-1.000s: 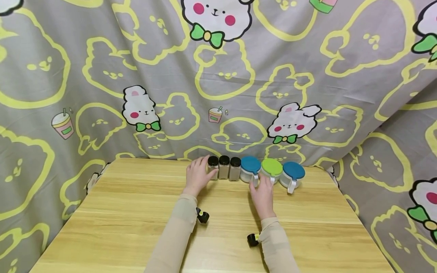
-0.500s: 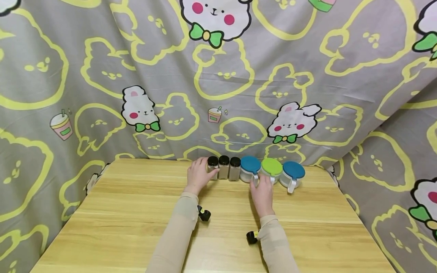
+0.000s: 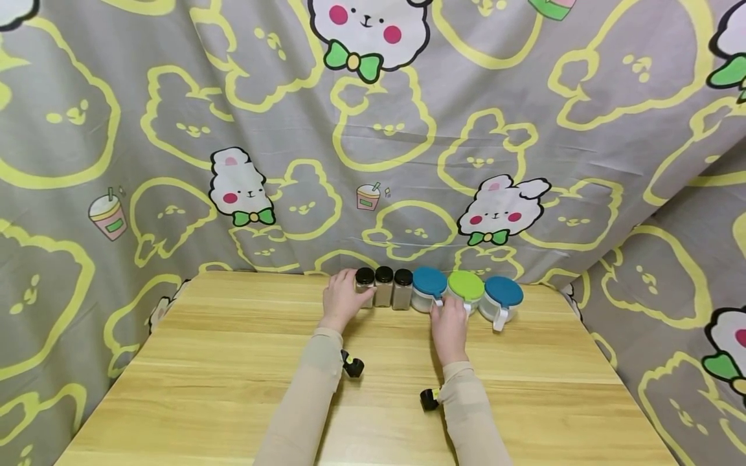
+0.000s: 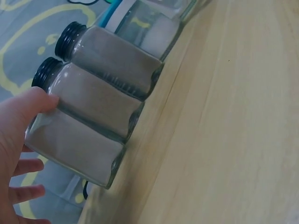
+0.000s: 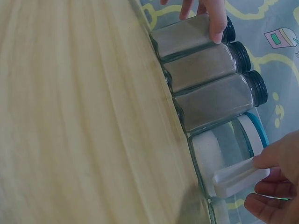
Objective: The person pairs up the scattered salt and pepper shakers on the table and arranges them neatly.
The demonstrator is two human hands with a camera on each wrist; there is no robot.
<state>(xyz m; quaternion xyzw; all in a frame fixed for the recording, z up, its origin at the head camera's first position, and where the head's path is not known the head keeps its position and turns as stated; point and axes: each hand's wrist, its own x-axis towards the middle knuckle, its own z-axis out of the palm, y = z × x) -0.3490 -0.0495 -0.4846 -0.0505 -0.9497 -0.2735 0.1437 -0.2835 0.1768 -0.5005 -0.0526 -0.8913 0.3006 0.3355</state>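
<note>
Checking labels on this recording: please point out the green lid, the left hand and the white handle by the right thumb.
Green lid [image 3: 466, 284]: head view, middle of its top.
Left hand [image 3: 342, 299]: head view, back of the hand.
White handle [image 5: 239, 178]: right wrist view, mid-length.

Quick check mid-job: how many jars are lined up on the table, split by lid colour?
Black-lidded jars: 3
Blue-lidded jars: 2
Green-lidded jar: 1
Total: 6

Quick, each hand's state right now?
Left hand: holding the leftmost black-capped jar.
Right hand: pinching the white handle of the left blue-lidded jar.
</note>
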